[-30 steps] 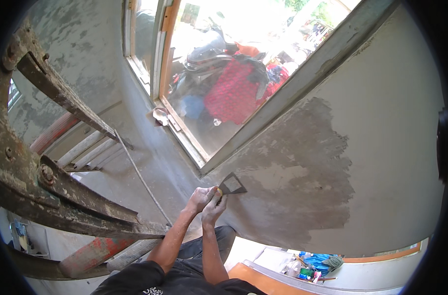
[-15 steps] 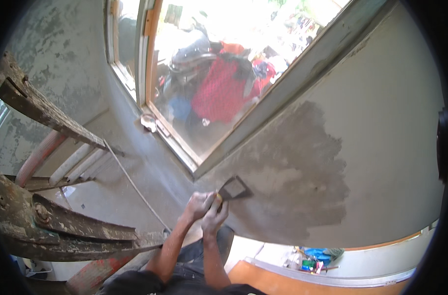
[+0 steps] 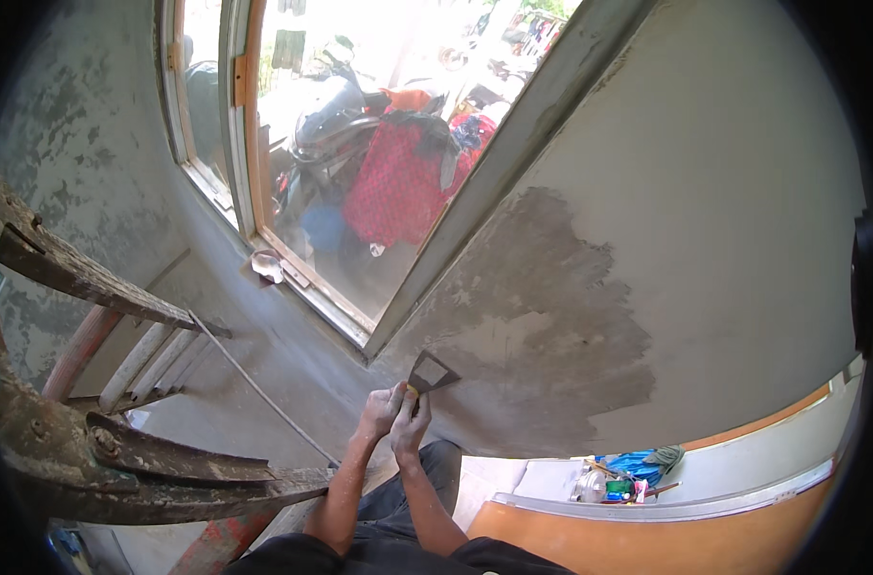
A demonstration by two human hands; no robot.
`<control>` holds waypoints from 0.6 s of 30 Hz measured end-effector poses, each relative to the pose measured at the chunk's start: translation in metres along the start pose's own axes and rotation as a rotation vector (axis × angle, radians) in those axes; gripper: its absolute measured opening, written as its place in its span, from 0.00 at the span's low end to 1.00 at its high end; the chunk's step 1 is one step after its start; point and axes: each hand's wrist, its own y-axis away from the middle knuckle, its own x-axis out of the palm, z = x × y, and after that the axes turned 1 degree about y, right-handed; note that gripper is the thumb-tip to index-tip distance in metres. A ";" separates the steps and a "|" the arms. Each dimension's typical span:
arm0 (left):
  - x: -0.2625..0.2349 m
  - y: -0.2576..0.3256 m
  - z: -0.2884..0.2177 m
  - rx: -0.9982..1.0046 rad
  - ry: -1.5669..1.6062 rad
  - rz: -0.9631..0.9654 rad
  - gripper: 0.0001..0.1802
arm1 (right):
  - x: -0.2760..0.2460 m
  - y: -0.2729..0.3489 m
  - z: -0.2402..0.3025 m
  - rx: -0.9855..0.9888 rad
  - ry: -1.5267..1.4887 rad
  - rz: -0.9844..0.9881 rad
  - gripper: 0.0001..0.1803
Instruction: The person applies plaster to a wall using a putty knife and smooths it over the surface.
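A putty knife with a wide, dark-edged blade and a yellowish handle is gripped between my two hands. My left hand closes around the handle from the left. Beside it, my right hand wraps the same handle, and both are coated with pale dust. The blade lies at the wall, just below and right of the window's lower corner. A dark, ragged-edged patch spreads over the lighter grey plastered wall to the right of the blade; whether it is wet cannot be told.
A paint-spattered wooden ladder stands close on my left, a cord running from it. The wood-framed window shows a red checked cloth outside. Low on the right, a blue bag lies among small items beyond an orange-brown panel.
My view has turned, so the window and wall patch sit further left in the picture. The putty knife, still in both hands, has moved slightly closer to the window corner.
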 end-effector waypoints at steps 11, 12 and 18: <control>0.002 0.003 -0.005 -0.041 0.032 0.003 0.26 | -0.001 0.000 0.002 0.011 -0.037 -0.008 0.11; 0.001 0.003 -0.003 -0.035 0.033 0.005 0.26 | -0.002 0.001 0.001 0.018 -0.024 0.022 0.11; -0.011 0.001 -0.053 0.058 0.098 -0.008 0.25 | 0.003 -0.008 0.028 0.011 -0.129 0.056 0.12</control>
